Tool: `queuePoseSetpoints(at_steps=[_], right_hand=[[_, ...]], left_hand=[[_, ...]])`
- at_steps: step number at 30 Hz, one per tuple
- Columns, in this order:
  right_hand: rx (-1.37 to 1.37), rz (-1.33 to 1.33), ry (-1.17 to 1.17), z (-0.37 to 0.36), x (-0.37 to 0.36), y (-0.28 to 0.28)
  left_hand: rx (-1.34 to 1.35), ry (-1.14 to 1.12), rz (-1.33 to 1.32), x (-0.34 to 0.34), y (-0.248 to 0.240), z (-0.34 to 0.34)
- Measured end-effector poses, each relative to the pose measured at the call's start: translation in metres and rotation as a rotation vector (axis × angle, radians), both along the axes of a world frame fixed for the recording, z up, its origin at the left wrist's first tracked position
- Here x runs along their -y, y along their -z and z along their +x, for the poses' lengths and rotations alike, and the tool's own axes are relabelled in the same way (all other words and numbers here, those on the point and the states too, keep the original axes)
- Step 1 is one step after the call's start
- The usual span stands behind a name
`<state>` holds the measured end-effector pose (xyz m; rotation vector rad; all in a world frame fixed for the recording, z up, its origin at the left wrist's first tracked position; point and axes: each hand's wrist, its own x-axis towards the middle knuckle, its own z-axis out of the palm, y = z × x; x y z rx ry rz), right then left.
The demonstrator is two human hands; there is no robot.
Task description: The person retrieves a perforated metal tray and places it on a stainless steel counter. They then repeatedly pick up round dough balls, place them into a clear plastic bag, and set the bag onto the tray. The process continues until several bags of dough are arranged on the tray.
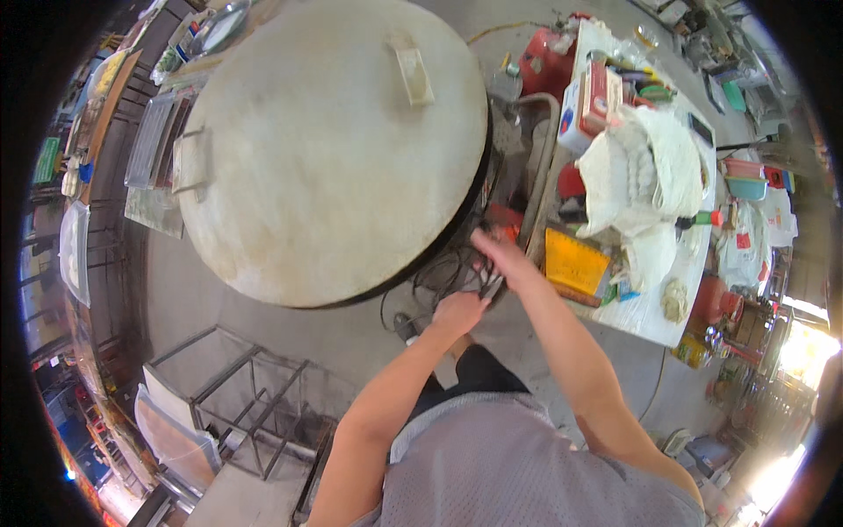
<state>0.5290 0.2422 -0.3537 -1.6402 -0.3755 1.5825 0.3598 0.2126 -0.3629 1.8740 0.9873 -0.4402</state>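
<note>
Below the rim of a large round metal lid [325, 158] with two handles, both my hands are close together. My left hand [460, 313] is closed, its fingers curled round something I cannot make out; a small greyish, metallic-looking piece [493, 287] shows just beyond its knuckles. Just above and to the right, my right hand [502, 255] has its fingers stretched toward the lid's edge, apart from one another. A tangle of black cable [439, 274] hangs beside both hands, under the lid. Something red [504, 216] shows past my right fingertips, partly hidden.
To the right, a white table [654, 321] bears a pale cloth [645, 167], a yellow scraper-shaped piece [575, 261] and boxes [601, 95]. A red gas cylinder [546, 61] stands behind. At lower left is a dark metal frame [255, 395].
</note>
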Motion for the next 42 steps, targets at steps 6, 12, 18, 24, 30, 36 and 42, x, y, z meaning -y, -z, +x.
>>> queuePoseSetpoints(at_steps=[6,12,18,24,30,36,42], right_hand=[[0.774,-0.304,-0.505,-0.030,0.018,0.077],[0.661,-0.463,0.176,-0.034,0.013,0.158],[0.585,-0.664,0.461,-0.022,0.021,0.189],[0.515,-0.730,0.561,-0.012,0.021,0.204],[0.515,-0.722,0.524,-0.018,0.018,0.192],[1.251,-0.494,-0.093,-0.082,0.042,0.165],[0.540,-0.227,-0.145,-0.080,0.087,0.106]], left_hand=[[0.041,0.105,0.219,0.008,0.076,-0.026],[0.063,0.044,0.237,0.020,0.059,-0.065],[0.183,0.196,0.707,0.052,0.067,-0.087],[0.061,0.277,0.707,0.050,0.091,-0.091],[-0.162,0.367,0.637,0.047,0.109,-0.068],[-0.168,0.369,0.661,0.052,0.098,-0.069],[-0.138,0.337,0.623,0.059,0.112,-0.066]])
